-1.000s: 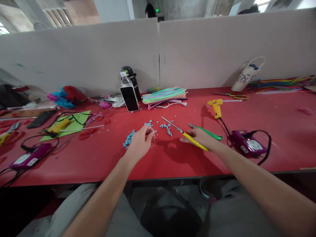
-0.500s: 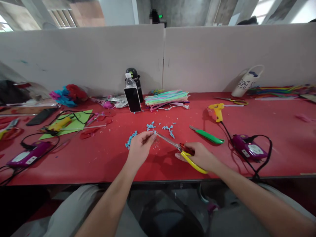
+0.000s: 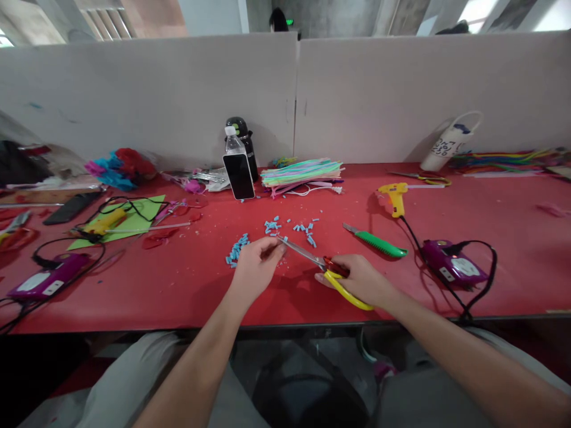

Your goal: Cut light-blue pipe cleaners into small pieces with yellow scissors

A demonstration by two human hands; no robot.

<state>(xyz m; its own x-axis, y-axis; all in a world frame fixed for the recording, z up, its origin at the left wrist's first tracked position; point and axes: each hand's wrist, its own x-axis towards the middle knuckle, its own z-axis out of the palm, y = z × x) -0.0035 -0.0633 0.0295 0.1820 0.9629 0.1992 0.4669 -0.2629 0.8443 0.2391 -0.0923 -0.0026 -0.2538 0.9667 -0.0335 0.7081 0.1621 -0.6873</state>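
Left hand: your left hand (image 3: 254, 266) reaches over the red table (image 3: 178, 297), thumb and forefinger drawn close in a narrow pinch beside the scissor tips; whether they meet on something small cannot be told.
Right hand: your right hand (image 3: 359, 278) is curled around the handles of the scissors, fingers largely hidden behind them.
Scissors: the scissors (image 3: 320, 261) lie across the space between your hands – one yellow handle, one red – with the blades aimed at your left fingertips. How far the blades part is too fine to tell.
Blue pieces: short cut bits, scattered loosely on the table. One heap (image 3: 236, 249) sits just left of your left hand, a smaller cluster (image 3: 272, 225) lies beyond it, and a loose spread (image 3: 307, 229) lies past the blades.
Green knife: a green-handled knife (image 3: 379, 243) rests flat beyond your right hand, its tip pointing away to the left.
Yellow glue gun: farther off to the right, a yellow glue gun (image 3: 395, 199), its black cord running towards a purple box (image 3: 455, 264).
Back of the table: a bundle of pastel stems (image 3: 303, 174), and to its left a phone (image 3: 239, 176) propped upright against a clear bottle (image 3: 232, 141).
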